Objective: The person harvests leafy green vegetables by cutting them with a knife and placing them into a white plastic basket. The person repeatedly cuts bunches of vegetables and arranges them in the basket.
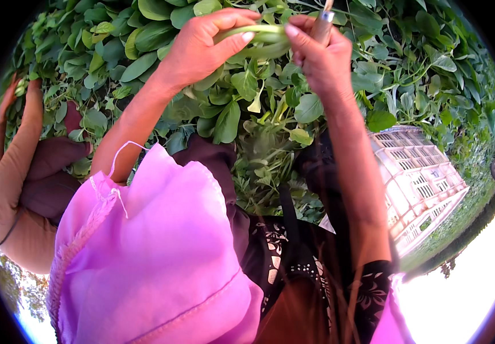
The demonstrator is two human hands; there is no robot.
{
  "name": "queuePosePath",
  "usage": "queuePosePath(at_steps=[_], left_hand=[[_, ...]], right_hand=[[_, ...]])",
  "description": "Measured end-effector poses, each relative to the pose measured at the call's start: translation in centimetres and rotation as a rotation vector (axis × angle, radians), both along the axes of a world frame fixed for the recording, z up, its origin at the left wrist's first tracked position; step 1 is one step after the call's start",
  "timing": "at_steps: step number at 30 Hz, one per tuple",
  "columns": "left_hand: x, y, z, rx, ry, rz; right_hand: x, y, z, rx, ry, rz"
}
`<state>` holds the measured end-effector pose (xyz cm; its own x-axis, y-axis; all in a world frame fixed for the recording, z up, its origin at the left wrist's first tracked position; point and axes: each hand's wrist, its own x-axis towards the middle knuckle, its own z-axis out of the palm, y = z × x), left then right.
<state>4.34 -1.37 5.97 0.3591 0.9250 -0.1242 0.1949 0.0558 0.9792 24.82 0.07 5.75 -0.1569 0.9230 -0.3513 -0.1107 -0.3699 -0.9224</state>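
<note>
Between my two hands, near the top of the head view, runs a small bunch of pale green leafy-vegetable stems [266, 36]. My left hand [210, 45] is closed around one end, the thumb lying along the stems. My right hand [320, 51] pinches the other end with thumb and fingertips. The same hand also grips a wooden handle [322, 30] with a metal collar, tilted upward; the tool's far end runs out of the picture. Directly beneath my hands grow broad green leaves [245, 84], some of them yellowing.
Dense leafy plants [144, 38] surround me. A slatted plastic crate [424, 180], pale pink-white, stands to the right. At the left a co-worker [19, 206] bends over the plants with greens in hand. A pink cloth [165, 258] hangs across my front, covering part of the view.
</note>
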Motion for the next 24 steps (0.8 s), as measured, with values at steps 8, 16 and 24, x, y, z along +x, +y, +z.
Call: queuePosePath(at_steps=[8, 16, 24], left_hand=[[4.4, 2.3, 5.3, 0.222, 0.246, 0.081], [2.3, -1.8, 1.4, -0.17, 0.172, -0.632], [-1.1, -8.7, -3.5, -0.239, 0.777, -0.704]], right_hand=[[1.5, 2.3, 8.1, 0.174, -0.173, 0.227], [5.1, -2.9, -0.5, -0.196, -0.388, -0.028], [5.4, -16.1, -8.1, -0.314, -0.72, 0.516]])
